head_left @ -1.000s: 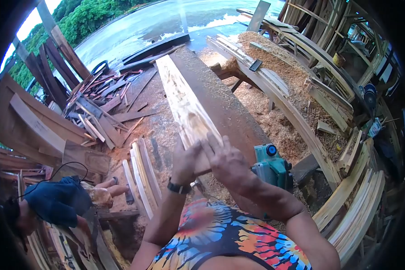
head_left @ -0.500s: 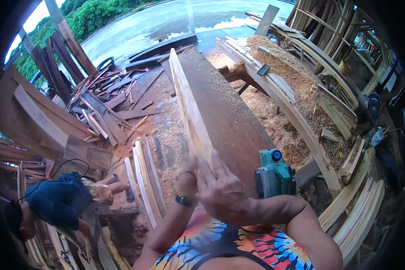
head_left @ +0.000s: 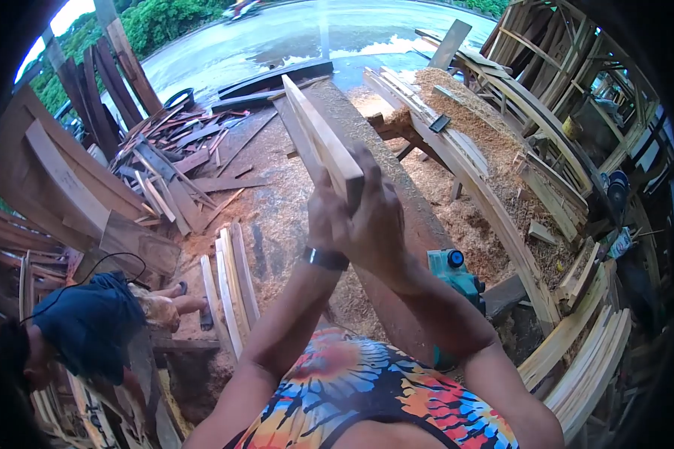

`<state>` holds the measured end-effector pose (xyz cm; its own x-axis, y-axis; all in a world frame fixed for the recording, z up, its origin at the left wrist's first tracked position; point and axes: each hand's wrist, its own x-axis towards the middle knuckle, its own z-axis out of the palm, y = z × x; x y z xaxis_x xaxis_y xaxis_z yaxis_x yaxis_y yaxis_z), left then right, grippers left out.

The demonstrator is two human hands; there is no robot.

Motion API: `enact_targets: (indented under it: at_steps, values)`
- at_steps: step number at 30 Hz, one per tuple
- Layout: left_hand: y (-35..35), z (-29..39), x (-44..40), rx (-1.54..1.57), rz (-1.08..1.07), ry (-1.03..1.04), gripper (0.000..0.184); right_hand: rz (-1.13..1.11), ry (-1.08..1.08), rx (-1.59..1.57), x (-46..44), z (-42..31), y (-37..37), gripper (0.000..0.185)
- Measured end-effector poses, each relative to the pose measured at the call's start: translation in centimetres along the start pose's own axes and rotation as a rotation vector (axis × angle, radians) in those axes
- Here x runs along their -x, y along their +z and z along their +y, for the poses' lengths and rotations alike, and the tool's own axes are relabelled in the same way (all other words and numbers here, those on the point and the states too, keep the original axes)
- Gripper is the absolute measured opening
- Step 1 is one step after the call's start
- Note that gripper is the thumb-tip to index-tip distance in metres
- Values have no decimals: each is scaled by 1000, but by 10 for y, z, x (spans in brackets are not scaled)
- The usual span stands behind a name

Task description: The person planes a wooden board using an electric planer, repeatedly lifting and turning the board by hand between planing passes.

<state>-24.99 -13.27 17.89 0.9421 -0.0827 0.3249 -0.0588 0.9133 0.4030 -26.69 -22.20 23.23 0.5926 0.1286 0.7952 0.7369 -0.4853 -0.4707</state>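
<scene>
A pale wooden board point(head_left: 323, 140) extends away from me over the workbench point(head_left: 404, 202), its near end face toward me and its far end narrowing. My left hand point(head_left: 326, 217) is closed on the left side of that near end, a dark band on its wrist. On the other side my right hand point(head_left: 380, 228) is wrapped round the board, its fingers partly hidden. The hands touch below the end face. A green power planer point(head_left: 454, 275) stands on the bench beside my right forearm.
Sawdust point(head_left: 427, 187) covers the ground right of the bench, by a long timber beam point(head_left: 494, 217). Several cut strips point(head_left: 232, 280) stand at left. A person in a dark shirt point(head_left: 90, 325) bends over at lower left. Scrap wood point(head_left: 180, 161) lies piled beyond.
Both hands have moved away from my body with the board, whose near end is now raised and tilted. My right hand has gone from lying along the board to gripping its side.
</scene>
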Motion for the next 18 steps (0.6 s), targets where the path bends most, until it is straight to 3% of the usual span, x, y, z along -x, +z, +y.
enact_targets:
  at_steps: [2,3,6,7,18]
  values:
    - [-29,2,-17,-315,-18,90,50,-54,191,-44,-16,-10,3,68]
    - [-12,7,-22,-233,18,79,52,42,166,3,-27,-13,4,53]
    - [10,16,-32,-110,116,-7,51,21,251,-12,-51,-21,0,48]
    - [-3,18,-39,30,-60,4,42,45,244,31,-55,-20,3,44]
    - [10,22,-53,-42,15,33,44,80,176,-75,-70,-24,0,43]
